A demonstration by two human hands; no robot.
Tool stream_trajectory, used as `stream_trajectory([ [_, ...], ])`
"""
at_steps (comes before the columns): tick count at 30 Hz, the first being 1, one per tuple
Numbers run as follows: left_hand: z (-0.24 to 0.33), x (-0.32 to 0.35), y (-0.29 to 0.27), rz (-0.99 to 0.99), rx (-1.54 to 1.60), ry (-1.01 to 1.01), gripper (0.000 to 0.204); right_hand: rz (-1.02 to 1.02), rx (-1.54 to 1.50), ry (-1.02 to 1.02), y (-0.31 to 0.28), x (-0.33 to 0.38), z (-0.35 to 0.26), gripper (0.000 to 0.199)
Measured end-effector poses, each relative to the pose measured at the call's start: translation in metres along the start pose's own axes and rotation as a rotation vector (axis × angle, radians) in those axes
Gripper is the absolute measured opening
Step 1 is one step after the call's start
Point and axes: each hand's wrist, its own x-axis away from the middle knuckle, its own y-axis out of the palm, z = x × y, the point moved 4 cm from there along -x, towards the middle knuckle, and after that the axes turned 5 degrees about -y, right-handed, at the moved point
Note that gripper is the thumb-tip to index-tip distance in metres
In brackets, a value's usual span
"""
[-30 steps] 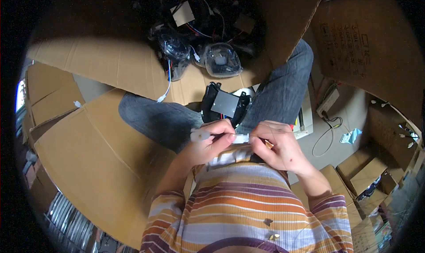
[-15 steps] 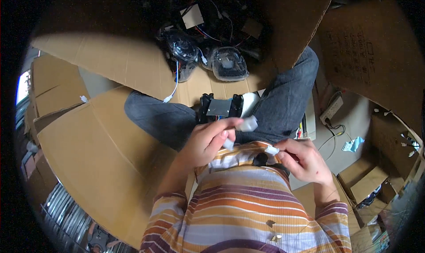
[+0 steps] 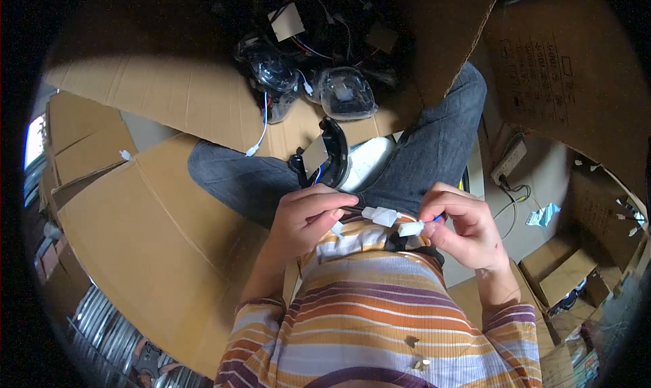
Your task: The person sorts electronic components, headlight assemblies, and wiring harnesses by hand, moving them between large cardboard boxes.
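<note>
My left hand (image 3: 308, 215) is closed in a pinch on dark wires (image 3: 354, 209). Beyond its fingertips, a white plastic connector (image 3: 381, 216) sits at the end of those wires. A second small white piece (image 3: 338, 230) sticks out under the same hand. My right hand (image 3: 464, 226) pinches another white connector (image 3: 411, 229), with a bit of blue wire (image 3: 439, 218) at its fingertips. The two connectors are close together, seemingly apart. Between my legs stands a curved black part (image 3: 336, 150) with a beige panel (image 3: 314, 159) and red and blue wires below it.
A large cardboard box (image 3: 156, 96) opens in front of me, holding wrapped black round units (image 3: 346, 93) with wires. Cardboard flaps (image 3: 135, 232) spread at left. On the right are a power strip (image 3: 508, 163), a blue-white packet (image 3: 542, 215) and a small open box (image 3: 569, 279).
The left-hand connector has come down beside the right one, and dark wires now show behind it. The black part between my legs has turned and tilted up. My right hand has shifted slightly.
</note>
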Motion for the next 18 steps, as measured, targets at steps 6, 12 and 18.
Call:
stream_trajectory([
  [6, -0.007, 0.004, 0.004, 0.01, -0.071, 0.018, 0.02, 0.046, -0.163, 0.15, 0.008, 0.004, 0.013, 0.004],
  [12, 0.008, 0.001, 0.006, 0.12, -0.354, 0.281, 0.022, 0.171, -0.125, 0.261, 0.004, 0.007, 0.027, 0.008],
  [18, 0.016, -0.005, 0.007, 0.156, -0.408, 0.235, 0.023, 0.132, -0.122, 0.247, -0.005, -0.001, 0.027, 0.008],
])
